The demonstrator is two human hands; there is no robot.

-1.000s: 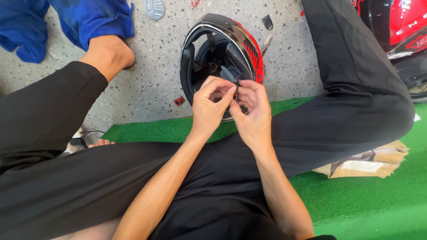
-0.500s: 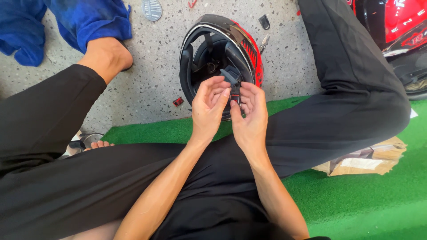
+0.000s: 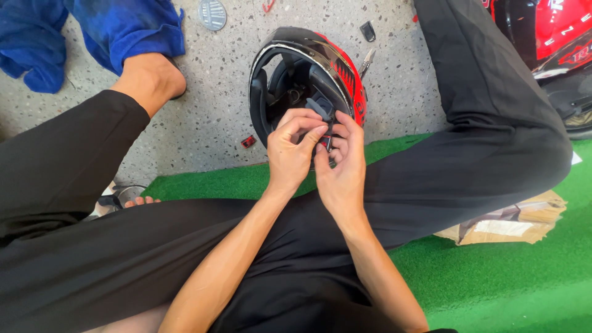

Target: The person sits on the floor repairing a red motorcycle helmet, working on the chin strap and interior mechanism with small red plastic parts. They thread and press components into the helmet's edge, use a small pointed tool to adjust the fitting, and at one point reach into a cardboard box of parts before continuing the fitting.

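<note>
Taken as the landmark, a black and red helmet (image 3: 308, 86) is seen lying on the speckled floor (image 3: 203, 123), its opening turned up toward the camera. Nearer than the helmet, a green mat (image 3: 493, 283) is spread, and black-trousered legs (image 3: 481, 123) are folded to either side of the helmet. Left of and beyond the helmet, blue cloth (image 3: 117, 31) is bunched; right of it, crumpled brown card (image 3: 512, 222) is noted on the mat. At the helmet's near rim, the left hand (image 3: 293, 154) and the right hand (image 3: 342, 169) are pressed together, fingers narrowly pinched on a small dark strap fitting (image 3: 323, 111) rising from the helmet interior; a small metal piece shows between them. A slip is judged possible, since the fitting is small and largely hidden by fingertips, and the loose piece could drop into the helmet or onto the mat. Against the picture from half a second ago, the hands have kept the same spot, while the dark fitting now stands clearer above the fingertips.
</note>
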